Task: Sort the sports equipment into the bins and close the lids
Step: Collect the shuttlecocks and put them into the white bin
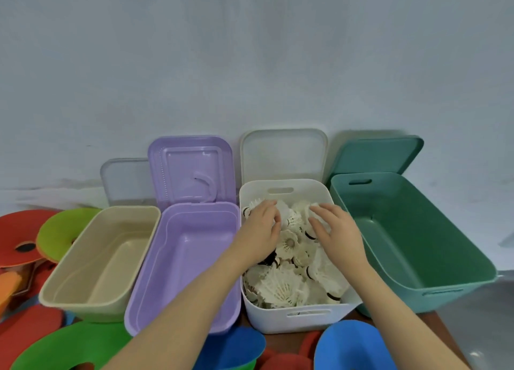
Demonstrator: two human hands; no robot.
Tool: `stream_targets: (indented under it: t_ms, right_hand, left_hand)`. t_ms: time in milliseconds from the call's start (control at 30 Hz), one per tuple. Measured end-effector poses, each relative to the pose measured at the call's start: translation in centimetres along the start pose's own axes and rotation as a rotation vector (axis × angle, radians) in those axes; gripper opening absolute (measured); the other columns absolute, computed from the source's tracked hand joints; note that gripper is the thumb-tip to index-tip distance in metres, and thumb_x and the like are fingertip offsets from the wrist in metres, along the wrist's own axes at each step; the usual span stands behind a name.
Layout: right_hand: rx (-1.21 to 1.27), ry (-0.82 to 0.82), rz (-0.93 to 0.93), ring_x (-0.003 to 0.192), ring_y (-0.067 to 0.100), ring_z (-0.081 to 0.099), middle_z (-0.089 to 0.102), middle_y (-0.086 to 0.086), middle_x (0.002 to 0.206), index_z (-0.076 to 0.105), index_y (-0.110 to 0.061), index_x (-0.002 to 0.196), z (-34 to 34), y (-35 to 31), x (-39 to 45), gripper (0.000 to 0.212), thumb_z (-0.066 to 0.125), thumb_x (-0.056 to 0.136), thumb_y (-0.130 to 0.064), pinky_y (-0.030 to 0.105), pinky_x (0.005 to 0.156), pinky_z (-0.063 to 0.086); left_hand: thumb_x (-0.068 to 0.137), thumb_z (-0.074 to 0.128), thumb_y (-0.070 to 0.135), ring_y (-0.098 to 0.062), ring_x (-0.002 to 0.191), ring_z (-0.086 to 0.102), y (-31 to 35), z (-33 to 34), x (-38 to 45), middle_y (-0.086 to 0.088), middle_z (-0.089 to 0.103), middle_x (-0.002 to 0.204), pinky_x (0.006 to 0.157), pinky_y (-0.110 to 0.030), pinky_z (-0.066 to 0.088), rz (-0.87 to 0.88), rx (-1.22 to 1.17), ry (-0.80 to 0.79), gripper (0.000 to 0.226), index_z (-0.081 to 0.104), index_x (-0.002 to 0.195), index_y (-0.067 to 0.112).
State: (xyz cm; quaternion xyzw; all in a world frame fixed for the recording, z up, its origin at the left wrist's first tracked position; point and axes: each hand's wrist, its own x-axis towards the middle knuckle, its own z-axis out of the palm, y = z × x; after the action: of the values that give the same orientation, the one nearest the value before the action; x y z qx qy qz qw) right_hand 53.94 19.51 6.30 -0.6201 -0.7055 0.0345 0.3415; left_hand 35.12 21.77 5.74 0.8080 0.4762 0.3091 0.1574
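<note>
Two hands down inside the white bin [292,321] on a heap of shuttlecocks [289,275]: left hand [261,232] curled round one near the far rim, right hand [338,232] flat with fingers spread, pressing the pile. Flanked close by the purple bin [183,294] and green bin [456,269], beige bin [69,292] further left, lids propped behind. Cut off by the near edge: coloured discs [350,344], their number hard to judge.

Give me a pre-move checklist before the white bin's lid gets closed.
1. White plastic bin holds white shuttlecocks: ok.
2. Shuttlecocks below rim: cannot tell.
3. Left hand out of bin: not ok, on the pile.
4. Right hand out of bin: not ok, on the pile.
5. Cream lid within reach: ok, upright behind the bin.
6. Coloured disc cones sorted: not ok, outside the bins.
</note>
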Motion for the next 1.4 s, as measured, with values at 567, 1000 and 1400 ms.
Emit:
stream_targets:
  t_ms: [567, 1000, 1400]
  right_hand:
    - [-0.214, -0.425, 0.005, 0.144, 0.016, 0.012, 0.014, -0.005, 0.156, 0.021, -0.03, 0.148, 0.8, 1.9, -2.3, 0.051, 0.013, 0.1, -0.045, 0.039, 0.115, 0.002]
    - [-0.186, -0.232, 0.021, 0.125, 0.011, 0.044, 0.052, -0.007, 0.136, 0.047, -0.025, 0.134, -0.3, -0.7, -3.1, 0.043, 0.025, 0.1, -0.039, 0.033, 0.107, 0.016]
    - [-0.131, -0.017, -0.146, 0.095, 0.032, 0.06, 0.066, 0.005, 0.107, 0.063, -0.012, 0.116, -1.5, -7.1, -9.0, 0.035, 0.044, 0.088, -0.023, 0.044, 0.084, 0.045]
  left_hand:
    - [0.098, 0.036, 0.019, -0.021, 0.116, 0.049, 2.3, 0.9, -2.2, -0.002, 0.044, 0.14, 0.089, -0.03, 0.037, -0.127, 0.137, -0.122, 0.034, 0.04, 0.132, 0.016]
    - [0.101, 0.028, 0.031, -0.016, 0.141, 0.016, 2.5, -1.1, -5.2, 0.003, 0.018, 0.155, 0.112, -0.031, 0.006, -0.123, 0.388, -0.193, 0.048, 0.02, 0.148, 0.023]
    - [0.087, 0.031, 0.034, -0.028, 0.112, 0.056, 3.1, -5.8, -12.3, -0.01, 0.056, 0.13, 0.096, -0.038, 0.036, -0.02, 0.349, -0.019, 0.052, 0.058, 0.123, 0.009]
